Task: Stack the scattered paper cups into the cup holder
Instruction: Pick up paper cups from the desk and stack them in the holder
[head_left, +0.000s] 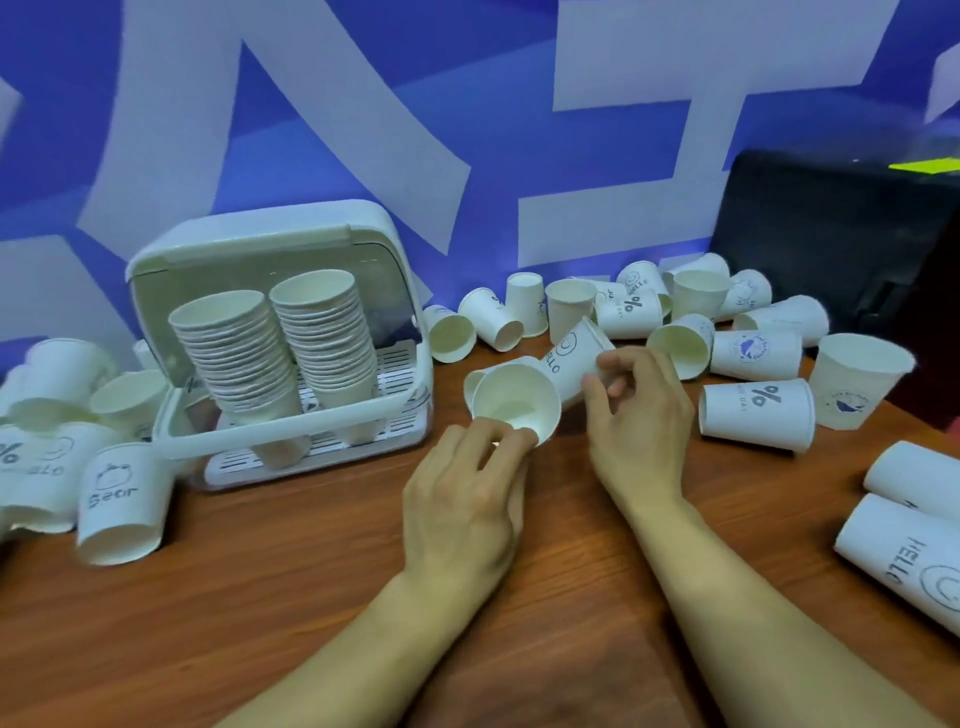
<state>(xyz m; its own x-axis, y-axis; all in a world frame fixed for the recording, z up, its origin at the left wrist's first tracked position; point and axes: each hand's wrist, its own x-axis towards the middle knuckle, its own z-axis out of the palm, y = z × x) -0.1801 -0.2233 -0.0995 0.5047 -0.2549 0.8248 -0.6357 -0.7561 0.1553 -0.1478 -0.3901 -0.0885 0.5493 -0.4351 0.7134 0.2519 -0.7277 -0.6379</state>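
Note:
A white cup holder (291, 431) with a raised lid stands at the left of the table. Two tall, leaning stacks of paper cups (244, 358) fill it. Just right of the holder, my left hand (462, 499) pinches the rim of a nested pair of white cups (514, 400) whose mouths face me. My right hand (639, 415) grips a "HELLO" cup (576, 358) lying against the pair from behind. Several loose cups (753, 413) lie scattered on their sides or upright across the back and right of the table.
More loose cups, one marked "Bear" (122, 504), crowd the left edge beside the holder. A black box (841, 234) stands at the back right. Blue and white patterned wall (467, 130) runs behind. Bare brown wood (291, 597) shows in front of the holder.

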